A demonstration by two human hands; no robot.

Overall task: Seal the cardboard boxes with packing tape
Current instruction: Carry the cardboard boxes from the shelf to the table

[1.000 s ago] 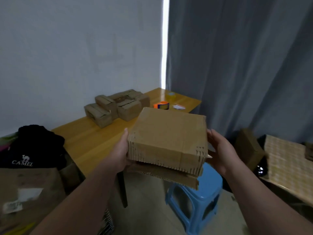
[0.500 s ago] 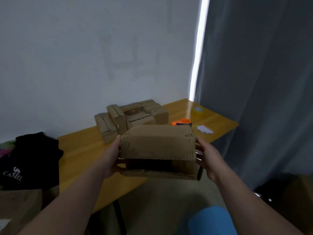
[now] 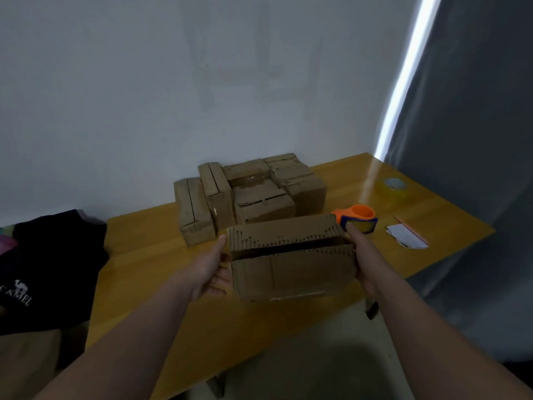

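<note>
The black garment at the table's left bears white "CAMEL" lettering under a camel logo.

A brown corrugated box hangs level just over the desk's near edge, gripped at its ends by the left hand and the right hand. Its top flaps are unsealed, with a dark gap running along between them. Behind it, at the wall, a cluster of smaller boxes sits packed side by side. An orange and blue tape gun lies just right of the held box; a clear tape roll lies flat farther back.
</note>
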